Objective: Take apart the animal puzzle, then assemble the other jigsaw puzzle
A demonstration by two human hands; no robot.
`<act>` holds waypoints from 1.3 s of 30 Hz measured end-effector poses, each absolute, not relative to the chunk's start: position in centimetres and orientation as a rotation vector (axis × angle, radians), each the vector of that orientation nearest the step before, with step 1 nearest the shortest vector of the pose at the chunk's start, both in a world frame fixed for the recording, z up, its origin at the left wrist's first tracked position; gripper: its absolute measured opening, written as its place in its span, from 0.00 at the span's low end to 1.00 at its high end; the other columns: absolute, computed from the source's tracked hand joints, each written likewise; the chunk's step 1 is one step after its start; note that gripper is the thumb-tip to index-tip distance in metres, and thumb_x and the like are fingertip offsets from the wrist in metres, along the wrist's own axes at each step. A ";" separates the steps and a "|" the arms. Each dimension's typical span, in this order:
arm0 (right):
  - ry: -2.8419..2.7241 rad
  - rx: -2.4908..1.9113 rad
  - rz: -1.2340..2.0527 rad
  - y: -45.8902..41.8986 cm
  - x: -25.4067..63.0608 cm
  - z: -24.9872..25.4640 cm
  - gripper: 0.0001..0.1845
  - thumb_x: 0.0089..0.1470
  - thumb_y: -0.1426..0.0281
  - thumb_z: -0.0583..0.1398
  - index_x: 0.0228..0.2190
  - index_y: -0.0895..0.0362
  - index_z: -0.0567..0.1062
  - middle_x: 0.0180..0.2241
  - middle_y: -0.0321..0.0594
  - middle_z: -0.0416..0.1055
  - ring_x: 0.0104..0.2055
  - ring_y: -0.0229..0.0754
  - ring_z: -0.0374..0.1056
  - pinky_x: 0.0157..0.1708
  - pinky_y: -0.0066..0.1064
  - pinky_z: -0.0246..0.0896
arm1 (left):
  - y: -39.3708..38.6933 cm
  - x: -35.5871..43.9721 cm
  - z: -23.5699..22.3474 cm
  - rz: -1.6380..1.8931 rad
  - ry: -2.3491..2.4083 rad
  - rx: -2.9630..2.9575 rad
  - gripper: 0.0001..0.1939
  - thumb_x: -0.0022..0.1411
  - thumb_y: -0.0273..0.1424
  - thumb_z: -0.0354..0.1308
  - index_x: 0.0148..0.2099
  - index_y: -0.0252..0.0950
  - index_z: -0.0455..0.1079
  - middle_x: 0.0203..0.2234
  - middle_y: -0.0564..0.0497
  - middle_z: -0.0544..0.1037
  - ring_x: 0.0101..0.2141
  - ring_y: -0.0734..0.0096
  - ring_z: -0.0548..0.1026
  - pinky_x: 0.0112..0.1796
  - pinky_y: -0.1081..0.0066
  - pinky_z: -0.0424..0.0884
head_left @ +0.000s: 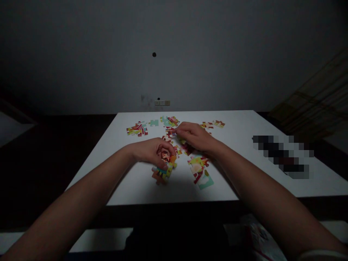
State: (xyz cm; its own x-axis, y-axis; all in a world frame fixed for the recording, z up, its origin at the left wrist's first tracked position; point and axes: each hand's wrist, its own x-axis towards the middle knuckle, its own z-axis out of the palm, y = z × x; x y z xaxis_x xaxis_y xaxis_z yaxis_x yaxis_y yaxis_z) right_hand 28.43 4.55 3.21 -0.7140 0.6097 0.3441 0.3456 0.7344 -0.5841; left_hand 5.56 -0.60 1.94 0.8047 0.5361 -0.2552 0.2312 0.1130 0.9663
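**Fig.** Puzzle pieces [136,129] are lying on a white table [127,188]; 12 o'clock is marking the far edge, and the dial is centring on the middle of the spread. At 9 o'clock, our left hand [149,150] is clamping thumb and curled fingers on a joined block [160,175], which is projecting toward 7; whether it is touching the table, we are not able to tell. At 2, our right hand [194,136] is holding its fingers bent and close together at the middle pieces [168,138]; we are not able to tell whether the fingertips are pinching one. Loose pieces are also lying at 10, 11, 12 and, farther out, 2; a second block [197,168] is lying at 5. A dark, pixelated object [282,156] is lying well apart, just past 3.

By appearance, we are judging the pieces to be light, flat, fairly stiff card, perhaps slick on the printed face, with narrow tabs likely forming weak points. We are favouring opposite edges for single pieces; for blocks, support beneath the joints.
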 end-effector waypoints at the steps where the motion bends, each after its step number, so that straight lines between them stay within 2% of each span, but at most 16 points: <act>1: -2.235 -0.777 0.667 5.0 28.7 3.3 0.16 0.62 0.61 0.50 0.39 0.50 0.78 0.38 0.40 0.73 0.42 0.45 0.67 0.43 0.38 0.60 | -0.6 5.6 1.9 0.261 0.672 1.488 0.23 0.45 0.28 0.72 0.44 0.33 0.71 0.34 0.48 0.77 0.31 0.73 0.76 0.31 0.76 0.71; 6: -1.521 -0.938 0.663 8.1 30.6 3.1 0.16 0.58 0.60 0.51 0.30 0.51 0.77 0.27 0.37 0.70 0.30 0.40 0.64 0.28 0.32 0.58 | -0.4 5.7 1.9 0.296 0.735 1.580 0.19 0.48 0.31 0.70 0.42 0.33 0.72 0.32 0.49 0.77 0.29 0.75 0.74 0.29 0.76 0.69; 9: -1.211 -0.959 0.780 10.0 32.1 2.8 0.15 0.55 0.59 0.52 0.27 0.51 0.75 0.24 0.36 0.67 0.23 0.37 0.58 0.19 0.30 0.49 | -0.3 5.7 2.0 0.331 0.764 1.618 0.18 0.49 0.32 0.69 0.42 0.33 0.72 0.30 0.51 0.76 0.27 0.77 0.72 0.28 0.78 0.67; 12: -1.017 -0.962 0.896 11.4 33.6 2.6 0.14 0.54 0.57 0.52 0.26 0.51 0.72 0.22 0.34 0.64 0.19 0.35 0.54 0.15 0.30 0.42 | -0.4 5.7 2.1 0.319 0.792 1.624 0.18 0.52 0.33 0.68 0.44 0.33 0.71 0.28 0.52 0.75 0.26 0.78 0.70 0.27 0.78 0.65; 19: -0.947 -0.950 0.971 11.9 34.2 2.6 0.14 0.53 0.55 0.52 0.25 0.49 0.67 0.18 0.32 0.61 0.16 0.36 0.51 0.13 0.30 0.39 | -0.5 6.0 2.0 0.318 0.793 1.592 0.19 0.57 0.35 0.64 0.49 0.33 0.70 0.26 0.53 0.74 0.25 0.79 0.68 0.28 0.78 0.63; 24: -0.956 -0.915 0.998 11.3 33.9 3.1 0.13 0.54 0.57 0.52 0.24 0.50 0.67 0.19 0.32 0.61 0.17 0.35 0.52 0.13 0.29 0.39 | -0.6 6.3 2.2 0.324 0.810 1.635 0.19 0.58 0.35 0.63 0.51 0.34 0.70 0.34 0.47 0.76 0.32 0.74 0.71 0.32 0.76 0.66; 26: -0.959 -0.881 1.022 11.2 33.8 3.2 0.12 0.54 0.59 0.53 0.24 0.50 0.67 0.19 0.32 0.62 0.17 0.34 0.52 0.13 0.29 0.39 | -0.7 6.3 2.5 0.332 0.824 1.713 0.20 0.58 0.36 0.63 0.51 0.34 0.71 0.36 0.46 0.76 0.31 0.75 0.71 0.30 0.76 0.65; 30: -0.989 -0.883 1.043 11.1 33.6 3.0 0.13 0.53 0.58 0.55 0.23 0.51 0.66 0.19 0.32 0.62 0.17 0.34 0.54 0.13 0.29 0.41 | -1.0 6.2 3.3 0.354 0.910 1.928 0.20 0.57 0.37 0.63 0.49 0.33 0.73 0.24 0.53 0.71 0.21 0.80 0.61 0.22 0.78 0.55; 33: -1.017 -0.923 1.043 10.8 33.4 3.0 0.13 0.53 0.57 0.54 0.23 0.50 0.66 0.19 0.32 0.62 0.17 0.34 0.54 0.13 0.29 0.41 | -1.1 6.0 3.8 0.343 0.947 2.029 0.20 0.56 0.38 0.64 0.49 0.34 0.74 0.18 0.57 0.64 0.19 0.80 0.57 0.21 0.77 0.50; 35: -1.038 -0.954 1.043 10.6 33.2 3.1 0.13 0.54 0.56 0.53 0.24 0.50 0.66 0.18 0.32 0.62 0.17 0.35 0.54 0.13 0.30 0.42 | -1.1 5.9 3.8 0.336 0.942 2.064 0.20 0.56 0.38 0.64 0.49 0.35 0.74 0.20 0.56 0.67 0.20 0.80 0.58 0.22 0.76 0.52; 39: -1.078 -0.956 1.043 10.7 33.1 2.9 0.14 0.55 0.55 0.53 0.24 0.50 0.67 0.19 0.33 0.62 0.18 0.36 0.55 0.13 0.29 0.44 | -0.8 5.9 3.2 0.360 0.877 2.116 0.18 0.54 0.37 0.65 0.46 0.36 0.75 0.31 0.50 0.75 0.26 0.76 0.66 0.28 0.75 0.60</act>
